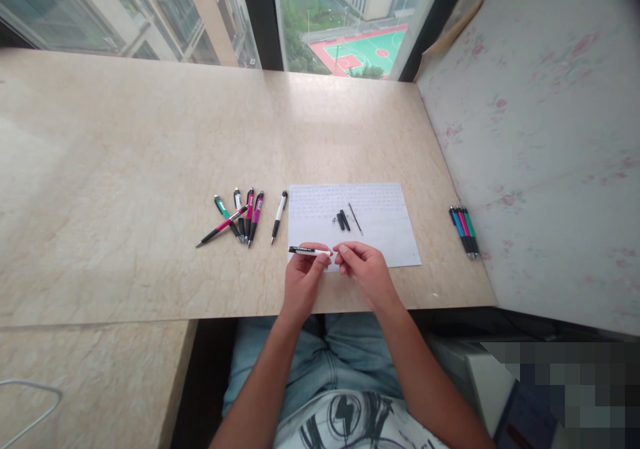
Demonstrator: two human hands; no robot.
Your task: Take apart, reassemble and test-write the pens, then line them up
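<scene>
My left hand (304,277) is closed on a white pen barrel with a black clip (309,251), held level above the front edge of a written sheet of paper (385,225). My right hand (364,269) pinches at the barrel's right end; what its fingertips hold is too small to make out. On the paper lie small black pen parts (343,220) and a thin refill (355,218).
Several pens (241,217) lie fanned on the marble table (150,169) left of the paper, with a white pen (279,216) beside them. Three pens (465,231) lie by the right wall. Windows run along the far edge. A white cable (30,402) lies at lower left.
</scene>
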